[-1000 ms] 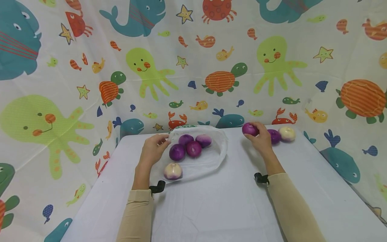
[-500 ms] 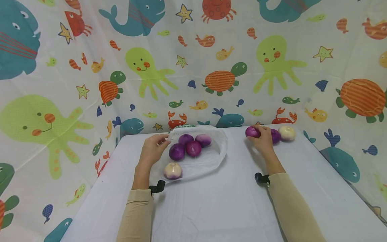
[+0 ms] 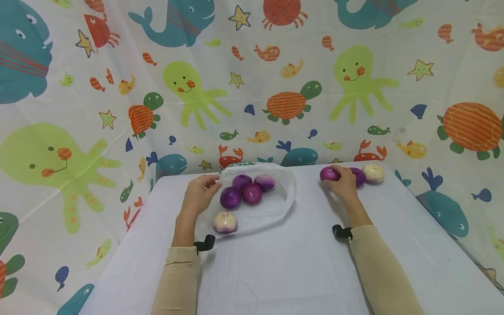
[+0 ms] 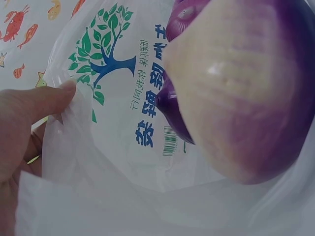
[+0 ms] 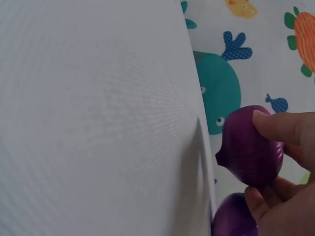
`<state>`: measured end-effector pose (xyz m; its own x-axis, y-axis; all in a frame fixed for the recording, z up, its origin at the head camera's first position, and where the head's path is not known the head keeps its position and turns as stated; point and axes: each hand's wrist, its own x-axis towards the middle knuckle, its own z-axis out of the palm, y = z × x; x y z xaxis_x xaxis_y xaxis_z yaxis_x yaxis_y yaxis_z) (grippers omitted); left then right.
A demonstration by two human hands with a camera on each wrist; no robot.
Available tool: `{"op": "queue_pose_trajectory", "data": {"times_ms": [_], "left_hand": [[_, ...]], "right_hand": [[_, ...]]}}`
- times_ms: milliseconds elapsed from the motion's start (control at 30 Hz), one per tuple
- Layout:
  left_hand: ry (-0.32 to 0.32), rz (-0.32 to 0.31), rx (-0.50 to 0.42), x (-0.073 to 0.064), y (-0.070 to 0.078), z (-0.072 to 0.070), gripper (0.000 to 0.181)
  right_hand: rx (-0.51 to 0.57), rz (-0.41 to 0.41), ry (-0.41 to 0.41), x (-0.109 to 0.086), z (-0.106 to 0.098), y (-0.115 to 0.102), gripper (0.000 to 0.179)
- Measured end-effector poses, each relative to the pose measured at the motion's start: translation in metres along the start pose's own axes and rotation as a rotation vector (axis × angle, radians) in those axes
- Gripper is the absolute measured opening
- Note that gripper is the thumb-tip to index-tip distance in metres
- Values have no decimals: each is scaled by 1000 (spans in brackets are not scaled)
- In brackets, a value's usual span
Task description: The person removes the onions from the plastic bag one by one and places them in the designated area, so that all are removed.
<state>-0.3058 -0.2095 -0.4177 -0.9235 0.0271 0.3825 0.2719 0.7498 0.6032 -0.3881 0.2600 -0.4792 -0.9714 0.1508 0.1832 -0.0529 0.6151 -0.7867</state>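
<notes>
Over the last second the held onion [image 3: 328, 174] has come slightly right and nearer, closer to the resting purple onion [image 3: 359, 177] on the right of the bench [image 3: 275, 271]. The right hand [image 3: 344, 184] has it grasped between thumb and fingers; whether it touches the bench I cannot tell, so I judge its handling unfinished. Leftward, the left hand [image 3: 198, 196] is unmoved, its grip pinching the plastic bag [image 3: 271, 214].

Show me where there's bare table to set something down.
Bare table: the wide front stretch between left sleeve and right sleeve, and right of that; the gap between plastic bag and right hand. Crowded: the bag, with five onions, and the back right, where the hand, held onion, purple onion and pale onion cluster.
</notes>
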Motion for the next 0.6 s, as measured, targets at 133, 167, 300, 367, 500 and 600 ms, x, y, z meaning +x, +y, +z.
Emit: {"op": "queue_pose_trajectory", "data": {"times_ms": [133, 167, 300, 367, 500, 600], "left_hand": [[1, -5, -2, 0, 1, 0, 33], [2, -5, -2, 0, 1, -1, 33], [2, -5, 4, 0, 1, -1, 34], [3, -4, 8, 0, 0, -1, 34], [9, -3, 8, 0, 0, 0, 34], [12, 1, 4, 0, -1, 1, 33]], "right_hand": [[-53, -1, -24, -1, -1, -1, 60], [-66, -5, -28, -1, -2, -1, 60], [-108, -27, -44, -1, -1, 1, 59], [-124, -35, -47, -1, 0, 1, 59], [-143, -41, -43, -1, 2, 1, 60], [-146, -47, -29, -1, 3, 0, 60]]}}
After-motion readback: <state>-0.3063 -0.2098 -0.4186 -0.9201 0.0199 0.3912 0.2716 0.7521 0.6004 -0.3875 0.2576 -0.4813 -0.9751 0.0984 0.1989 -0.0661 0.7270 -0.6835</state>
